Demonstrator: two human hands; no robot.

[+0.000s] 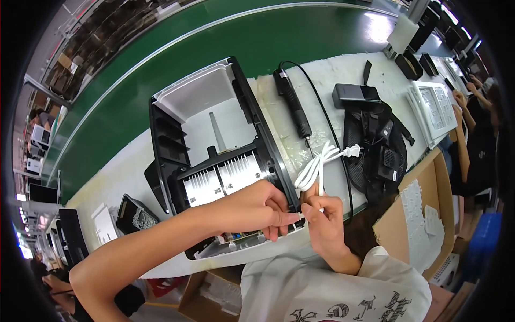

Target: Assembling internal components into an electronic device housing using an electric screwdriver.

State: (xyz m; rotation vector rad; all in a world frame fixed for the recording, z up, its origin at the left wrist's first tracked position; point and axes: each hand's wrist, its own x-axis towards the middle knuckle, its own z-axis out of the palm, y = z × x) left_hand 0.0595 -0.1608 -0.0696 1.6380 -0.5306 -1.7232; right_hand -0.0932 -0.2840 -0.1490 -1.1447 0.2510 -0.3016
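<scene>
At five o'clock on the black plastic casing (274, 161), my right hand (327, 226) pinches looped white cord (310, 175); left hand (269, 212) nearly closed, hold unclear. Cord-fitting, I judge, needing careful alignment.

The worktop (338, 70) in front of me has a pale, scuffed cover. A big open black housing (256, 115) sits on it. To the right I see a black power screwdriver (293, 102), a dark box (355, 95) and some black mesh gear (370, 142); over left stands a small black bin (124, 214) beside a white piece (104, 222).
</scene>
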